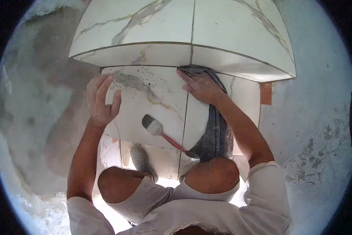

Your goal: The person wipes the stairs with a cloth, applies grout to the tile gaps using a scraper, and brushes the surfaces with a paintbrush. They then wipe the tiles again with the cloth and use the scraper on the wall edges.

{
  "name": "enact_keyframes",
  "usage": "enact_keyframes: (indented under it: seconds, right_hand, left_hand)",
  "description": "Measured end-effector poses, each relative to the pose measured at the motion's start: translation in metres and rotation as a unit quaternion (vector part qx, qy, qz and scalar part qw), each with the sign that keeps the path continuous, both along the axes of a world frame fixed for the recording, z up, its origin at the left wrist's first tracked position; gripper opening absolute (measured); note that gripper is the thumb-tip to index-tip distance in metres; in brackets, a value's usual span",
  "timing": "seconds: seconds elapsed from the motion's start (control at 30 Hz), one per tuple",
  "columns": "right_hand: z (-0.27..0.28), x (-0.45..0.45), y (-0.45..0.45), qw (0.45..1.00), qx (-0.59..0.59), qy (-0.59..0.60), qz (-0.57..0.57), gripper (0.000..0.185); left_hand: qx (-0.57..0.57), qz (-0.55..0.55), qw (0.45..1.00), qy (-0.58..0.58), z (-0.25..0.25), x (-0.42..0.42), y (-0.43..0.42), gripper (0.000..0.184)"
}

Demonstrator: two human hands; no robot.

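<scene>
My left hand (102, 100) is at the left edge of a white marble-patterned tile step (144, 111), fingers stretched and thumb apart, holding nothing. Near the back of the same step, my right hand (203, 88) presses on a dark grey cloth (217, 129) and grips it against the tile. The cloth trails from under that hand down to my knee. Between my hands lies a paintbrush (156, 127) with dark bristles and a red handle, angled toward the cloth. Dark crumbs (149, 83) are scattered on the tile near the riser.
A higher tiled step (160, 25) with a curved front edge rises beyond my hands. Rough plastered walls stand on the left (46, 98) and right (309, 109). My knees (211, 178) are close to the step, and a shoe (140, 158) rests below it.
</scene>
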State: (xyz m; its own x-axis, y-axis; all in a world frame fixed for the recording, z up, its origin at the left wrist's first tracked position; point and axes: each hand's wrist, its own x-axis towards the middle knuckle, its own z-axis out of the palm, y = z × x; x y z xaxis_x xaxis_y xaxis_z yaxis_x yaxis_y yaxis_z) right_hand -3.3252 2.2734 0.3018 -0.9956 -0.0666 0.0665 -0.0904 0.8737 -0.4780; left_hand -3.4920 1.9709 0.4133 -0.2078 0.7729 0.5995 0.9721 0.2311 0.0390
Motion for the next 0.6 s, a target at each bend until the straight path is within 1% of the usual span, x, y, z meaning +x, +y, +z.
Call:
enact_keyframes:
  seconds: [0.03,0.07,0.1,0.13,0.17,0.2,0.27,0.3,0.37,0.4,0.43,0.47,0.5,0.53,0.57,0.6]
  right_hand:
    - [0.011,0.002,0.008,0.999,0.018,-0.009,0.032,0.057]
    - [0.016,-0.001,0.015,0.995,0.071,-0.049,0.048,0.055]
    - [0.022,-0.004,0.021,0.994,0.08,-0.055,0.05,0.055]
    - [0.028,-0.006,0.025,0.994,0.094,0.001,0.064,0.056]
    - [0.037,-0.007,0.024,0.99,0.104,0.053,0.077,0.056]
    - [0.046,-0.007,0.025,0.99,0.108,0.04,0.078,0.056]
    - [0.071,-0.013,0.022,0.956,0.175,0.227,0.067,0.056]
    - [0.061,-0.011,0.024,0.957,0.181,0.215,0.071,0.056]
    - [0.065,-0.019,0.014,0.94,0.192,0.28,0.025,0.057]
    - [0.069,-0.013,-0.001,0.968,0.124,-0.172,-0.138,0.055]
    - [0.054,-0.016,0.009,0.966,0.137,-0.17,-0.136,0.055]
    - [0.024,-0.014,0.022,0.977,0.212,-0.017,-0.008,0.054]
    - [0.01,-0.014,0.032,0.943,0.278,0.136,0.124,0.054]
    - [0.014,-0.012,0.032,0.952,0.268,0.072,0.128,0.055]
    - [0.019,-0.009,0.034,0.951,0.273,0.065,0.127,0.055]
    - [0.023,-0.011,0.04,0.986,0.153,0.035,0.059,0.05]
  left_hand:
    - [-0.003,0.021,1.0,-0.013,-0.011,0.002,-0.01,0.046]
    - [0.006,0.021,1.0,-0.02,-0.021,0.005,-0.017,0.046]
    - [0.017,0.043,0.998,-0.032,-0.031,0.008,-0.023,0.047]
    - [0.027,0.066,0.996,-0.047,-0.041,0.01,-0.029,0.048]
    - [0.031,0.067,0.996,-0.058,-0.051,0.011,-0.034,0.048]
    - [0.03,0.071,0.995,-0.069,-0.062,0.012,-0.038,0.049]
    - [0.037,0.074,0.992,-0.09,-0.08,0.015,-0.041,0.049]
    - [0.04,0.078,0.99,-0.107,-0.086,0.017,-0.042,0.049]
    - [0.053,0.084,0.986,-0.131,-0.099,0.021,-0.043,0.049]
    - [0.057,0.084,0.985,-0.137,-0.105,0.022,-0.043,0.05]
    - [0.066,0.087,0.985,-0.137,-0.111,0.021,-0.04,0.052]
    - [0.074,0.087,0.984,-0.14,-0.113,0.021,-0.04,0.052]
    - [0.081,0.091,0.982,-0.145,-0.114,0.02,-0.038,0.053]
    - [0.085,0.093,0.98,-0.154,-0.114,0.023,-0.038,0.054]
    - [0.09,0.09,0.979,-0.16,-0.115,0.026,-0.039,0.054]
    - [0.101,0.103,0.973,-0.18,-0.117,0.025,-0.041,0.05]
